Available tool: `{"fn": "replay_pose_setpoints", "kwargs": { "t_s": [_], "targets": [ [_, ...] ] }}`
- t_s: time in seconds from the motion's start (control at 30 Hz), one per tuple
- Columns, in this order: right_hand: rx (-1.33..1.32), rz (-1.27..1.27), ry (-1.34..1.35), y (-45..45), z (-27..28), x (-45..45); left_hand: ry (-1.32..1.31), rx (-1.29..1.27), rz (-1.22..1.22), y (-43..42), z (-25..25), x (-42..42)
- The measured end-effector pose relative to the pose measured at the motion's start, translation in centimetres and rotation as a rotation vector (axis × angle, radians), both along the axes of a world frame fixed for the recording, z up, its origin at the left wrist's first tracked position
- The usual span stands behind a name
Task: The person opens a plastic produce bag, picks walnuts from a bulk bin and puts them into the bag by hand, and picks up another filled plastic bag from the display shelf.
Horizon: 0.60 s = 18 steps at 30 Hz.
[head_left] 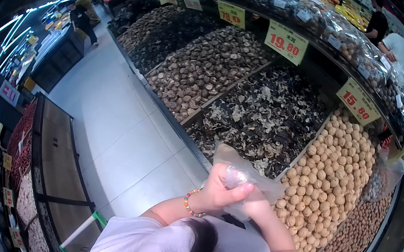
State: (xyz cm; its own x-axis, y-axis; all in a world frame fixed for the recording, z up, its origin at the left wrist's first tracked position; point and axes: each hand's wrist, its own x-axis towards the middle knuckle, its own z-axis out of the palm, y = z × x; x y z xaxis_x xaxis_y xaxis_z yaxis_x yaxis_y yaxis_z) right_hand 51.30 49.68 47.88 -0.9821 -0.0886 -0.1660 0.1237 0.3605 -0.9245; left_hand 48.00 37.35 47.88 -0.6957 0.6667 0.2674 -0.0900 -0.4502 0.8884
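Note:
My left hand (222, 190), with a colourful beaded bracelet (188, 203) at its wrist, is closed on a clear plastic bag (267, 183). Against the bag's other side is my right hand (254, 204), fingers closed and partly covered by the crumpled film. Both hands are close together in front of my chest. Just beyond them lies a bin of dried black wood ear fungus (259, 118). Walnuts (331, 173) fill the compartment to the right of my hands.
Dried mushrooms (209, 68) occupy the bin farther left, and smaller brown nuts (350, 237) lie at the far right. Price signs (286, 41) hang under a shelf of bagged goods (323, 22). People stand at upper right (402, 58) and in the aisle (82, 21).

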Motion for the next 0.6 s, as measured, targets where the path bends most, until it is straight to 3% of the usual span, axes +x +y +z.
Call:
{"fn": "replay_pose_setpoints", "kwargs": {
  "t_s": [0.37,0.6],
  "targets": [
    [0.041,0.035,0.061,-4.8,-2.0,-0.3,0.091,0.088,0.028,-4.5,-0.3,-1.4],
    [0.032,-0.111,-0.01,-7.3,-1.0,1.3,-0.101,0.09,-0.071,-5.8,-0.2,-2.4]
  ]
}}
